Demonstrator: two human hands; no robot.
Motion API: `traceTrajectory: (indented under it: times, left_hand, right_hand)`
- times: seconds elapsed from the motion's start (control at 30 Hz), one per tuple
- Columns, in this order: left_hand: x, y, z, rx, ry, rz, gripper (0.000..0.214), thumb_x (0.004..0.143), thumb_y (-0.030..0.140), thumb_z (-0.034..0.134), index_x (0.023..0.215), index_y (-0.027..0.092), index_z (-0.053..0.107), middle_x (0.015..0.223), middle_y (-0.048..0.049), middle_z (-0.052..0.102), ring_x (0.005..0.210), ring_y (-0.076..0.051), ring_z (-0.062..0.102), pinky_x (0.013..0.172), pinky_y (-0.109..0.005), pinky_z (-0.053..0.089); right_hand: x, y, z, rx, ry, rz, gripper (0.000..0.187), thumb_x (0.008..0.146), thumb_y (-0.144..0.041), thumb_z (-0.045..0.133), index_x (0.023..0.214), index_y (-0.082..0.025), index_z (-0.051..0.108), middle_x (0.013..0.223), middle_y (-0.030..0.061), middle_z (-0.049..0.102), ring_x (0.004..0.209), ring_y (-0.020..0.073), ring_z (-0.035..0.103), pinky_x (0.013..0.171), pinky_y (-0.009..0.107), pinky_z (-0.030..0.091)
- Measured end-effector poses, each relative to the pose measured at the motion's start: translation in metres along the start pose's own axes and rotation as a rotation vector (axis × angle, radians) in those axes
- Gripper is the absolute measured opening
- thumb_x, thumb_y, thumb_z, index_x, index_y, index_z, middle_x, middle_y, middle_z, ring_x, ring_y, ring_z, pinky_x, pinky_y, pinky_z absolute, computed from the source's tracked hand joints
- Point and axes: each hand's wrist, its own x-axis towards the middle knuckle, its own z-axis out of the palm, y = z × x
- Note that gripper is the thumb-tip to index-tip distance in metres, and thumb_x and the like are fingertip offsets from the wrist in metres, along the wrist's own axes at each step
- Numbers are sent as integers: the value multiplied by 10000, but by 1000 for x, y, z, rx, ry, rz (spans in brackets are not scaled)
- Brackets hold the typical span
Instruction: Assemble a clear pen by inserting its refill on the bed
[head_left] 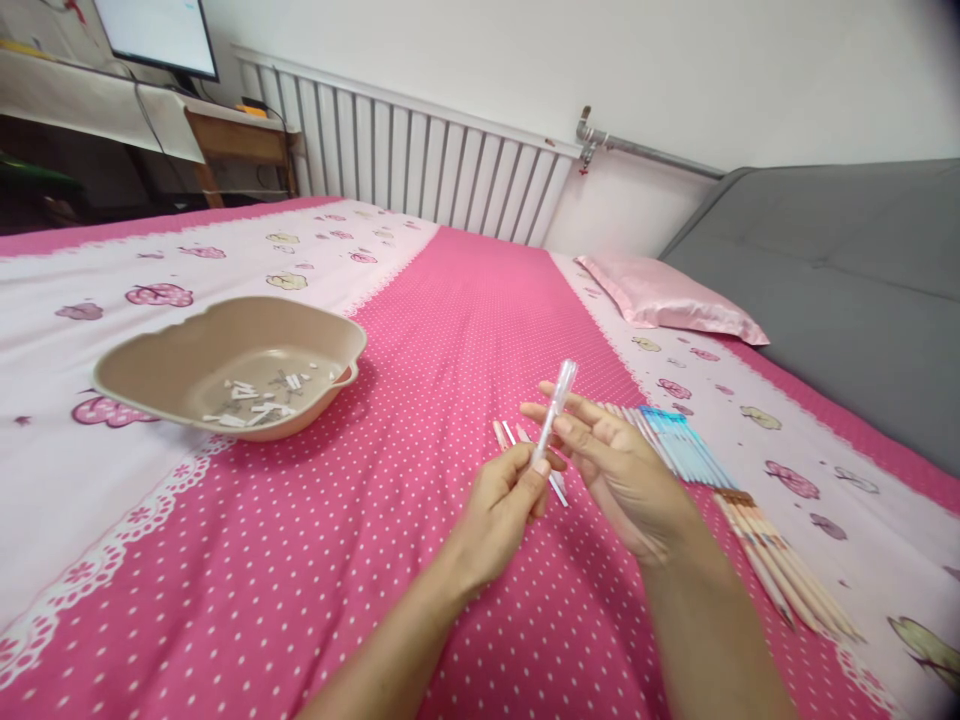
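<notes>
Above the pink bedding, my left hand [504,508] pinches the lower end of a slim white pen [553,412] with a clear cap, which tilts up to the right. My right hand [619,465] has its thumb and fingers around the pen's upper part, the fingers loosely spread behind it. Beneath the hands, a few loose pens [504,434] lie on the bedding, partly hidden by the fingers. To the right is a row of pens with light blue caps [686,445]. Nearer me lie several wood-coloured pencils [784,560] side by side.
A beige plastic basin [172,365] at left holds small white pieces [259,405]. A pink pillow [667,298] lies by the grey headboard [840,260]. Behind the bed stand a white radiator [420,150] and a desk [240,137] with a monitor [157,35].
</notes>
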Motion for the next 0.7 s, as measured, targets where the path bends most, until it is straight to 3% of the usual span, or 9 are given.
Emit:
traceTrajectory:
  times: [0.43,0.7]
  left_hand:
    - [0,0,0,25,-11,4,315,870,389,392,924,137,573,596,40,403,552,-85,360,536,-238,285]
    - [-1,1,0,54,-18,4,329,870,407,382,926,137,561,616,34,406,562,-88,362,537,-236,287]
  right_hand:
    - [2,1,-1,34,59,9,470,629,-281,726,1056,-197,548,871,31,658,782,139,595,730,279,466]
    - [3,5,-2,31,106,-28,449,579,-231,751,985,-192,562,731,-12,579,646,110,543,591,236,439]
